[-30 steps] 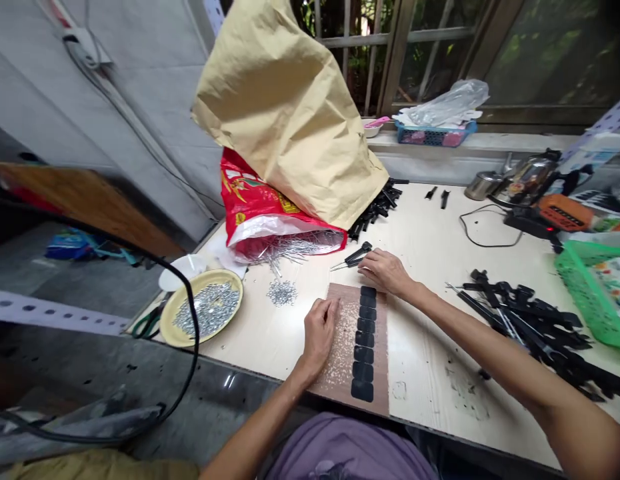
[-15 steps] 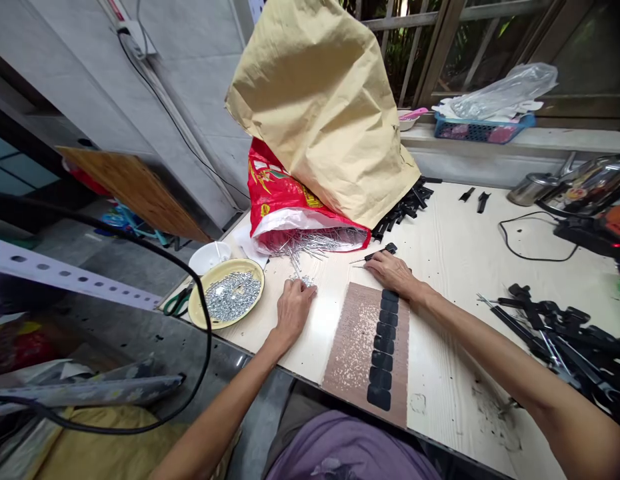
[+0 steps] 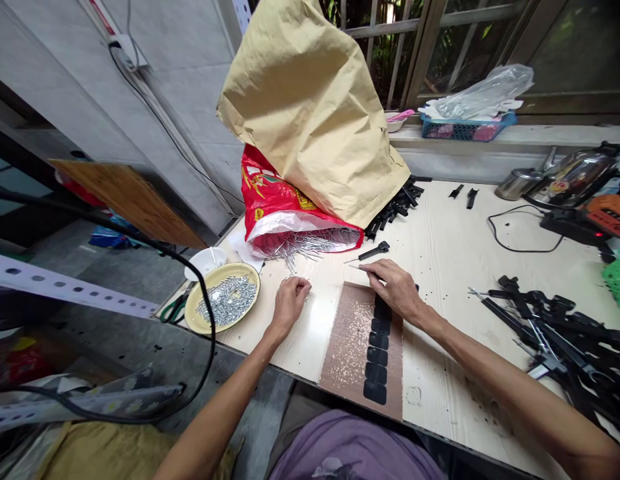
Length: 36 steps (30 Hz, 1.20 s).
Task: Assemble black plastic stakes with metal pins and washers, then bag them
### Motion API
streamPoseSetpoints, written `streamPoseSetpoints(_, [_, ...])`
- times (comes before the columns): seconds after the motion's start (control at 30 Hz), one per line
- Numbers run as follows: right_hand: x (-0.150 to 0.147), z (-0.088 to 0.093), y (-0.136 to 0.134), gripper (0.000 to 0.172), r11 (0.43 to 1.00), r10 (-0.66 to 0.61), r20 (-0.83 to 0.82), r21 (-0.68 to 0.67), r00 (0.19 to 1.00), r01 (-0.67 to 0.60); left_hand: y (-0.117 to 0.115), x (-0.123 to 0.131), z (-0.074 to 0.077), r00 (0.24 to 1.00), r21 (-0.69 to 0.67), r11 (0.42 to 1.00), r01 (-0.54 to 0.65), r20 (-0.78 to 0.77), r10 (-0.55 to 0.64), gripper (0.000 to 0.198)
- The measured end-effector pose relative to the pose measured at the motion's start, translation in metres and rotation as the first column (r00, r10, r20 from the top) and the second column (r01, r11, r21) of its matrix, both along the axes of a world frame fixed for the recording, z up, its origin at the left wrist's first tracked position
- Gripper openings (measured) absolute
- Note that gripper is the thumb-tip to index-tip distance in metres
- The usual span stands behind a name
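Note:
My left hand [image 3: 289, 303] is over the table with its fingertips pinched together; small shiny bits show at them, too small to name. To its left lies a yellow dish [image 3: 191, 319] of small silvery metal pieces [image 3: 229, 299]. My right hand [image 3: 396, 288] is closed, a thin metal rod [image 3: 356, 267] poking out leftward from its fingertips. Just beyond it, a black plastic piece [image 3: 375, 251] with a thin rod at one end lies on the table. Under my right wrist, a row of black rounded pads [image 3: 376, 373] runs along a brown board [image 3: 340, 353].
A red sack [image 3: 263, 180] spilling metal rods [image 3: 303, 245] and a large tan paper bag [image 3: 310, 113] stand at the back. Black parts [image 3: 555, 327] are heaped at the right. Scissors [image 3: 174, 309] and a white bowl [image 3: 205, 260] sit left. A black cable [image 3: 210, 300] hangs in front.
My left hand has lifted slightly from the small metal bits on the table. My right hand has drawn back from the black piece, with the thin rod in its fingers.

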State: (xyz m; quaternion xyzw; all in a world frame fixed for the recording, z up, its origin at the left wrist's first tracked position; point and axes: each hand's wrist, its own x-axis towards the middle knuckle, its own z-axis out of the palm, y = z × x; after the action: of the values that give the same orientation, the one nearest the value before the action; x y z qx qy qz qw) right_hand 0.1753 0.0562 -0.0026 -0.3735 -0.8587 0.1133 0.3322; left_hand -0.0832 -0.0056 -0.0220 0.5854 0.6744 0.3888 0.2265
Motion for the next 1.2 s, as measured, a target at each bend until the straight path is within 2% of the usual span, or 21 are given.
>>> streamPoseSetpoints(0.03, [-0.005, 0.004, -0.009, 0.029, 1.000, 0.010, -0.007, -0.024, 1.000, -0.010, 0.000, 0.005, 0.003, 0.982, -0.037, 0.999, -0.016, 0.190, 0.023, 0.011])
streamPoseSetpoints(0.07, [-0.010, 0.008, -0.017, 0.029, 0.999, 0.022, -0.015, -0.049, 1.000, -0.023, -0.001, 0.011, 0.007, 0.927, -0.082, 0.997, -0.015, 0.372, 0.045, 0.015])
streamPoseSetpoints(0.1, [-0.015, 0.011, -0.024, 0.028, 0.997, 0.033, -0.026, -0.070, 0.999, -0.035, -0.001, 0.018, 0.010, 0.848, -0.119, 0.993, 0.000, 0.525, 0.063, 0.020])
streamPoseSetpoints(0.17, [-0.024, 0.014, -0.035, 0.027, 0.994, 0.040, -0.046, -0.101, 0.998, -0.045, -0.003, 0.033, 0.017, 0.690, -0.145, 0.989, 0.037, 0.719, 0.080, 0.027])
streamPoseSetpoints(0.27, [-0.029, 0.014, -0.044, 0.027, 0.994, 0.022, -0.036, -0.104, 0.999, -0.025, -0.006, 0.052, 0.026, 0.549, -0.136, 0.989, 0.052, 0.832, 0.086, 0.030])
streamPoseSetpoints(0.4, [-0.025, 0.012, -0.048, 0.028, 0.995, -0.016, 0.005, -0.098, 1.000, 0.016, -0.008, 0.064, 0.034, 0.476, -0.121, 0.989, 0.082, 0.877, 0.068, 0.027])
streamPoseSetpoints(0.6, [-0.020, 0.016, -0.052, 0.028, 0.996, -0.044, 0.056, -0.077, 0.997, 0.048, -0.010, 0.065, 0.035, 0.453, -0.099, 0.988, 0.119, 0.891, 0.034, 0.024])
streamPoseSetpoints(0.77, [-0.020, 0.022, -0.058, 0.028, 0.997, -0.069, 0.139, -0.033, 0.988, 0.075, -0.011, 0.064, 0.031, 0.548, -0.053, 0.995, 0.087, 0.837, -0.003, 0.025])
streamPoseSetpoints(1.0, [-0.017, 0.021, -0.063, 0.023, 0.991, -0.134, 0.171, 0.026, 0.976, 0.131, -0.009, 0.061, 0.023, 0.648, -0.061, 0.988, 0.141, 0.760, -0.046, 0.026])
streamPoseSetpoints(1.2, [-0.013, 0.015, -0.065, 0.020, 0.958, -0.243, 0.264, 0.216, 0.933, 0.189, -0.006, 0.061, 0.020, 0.662, -0.084, 0.972, 0.220, 0.744, -0.085, 0.027])
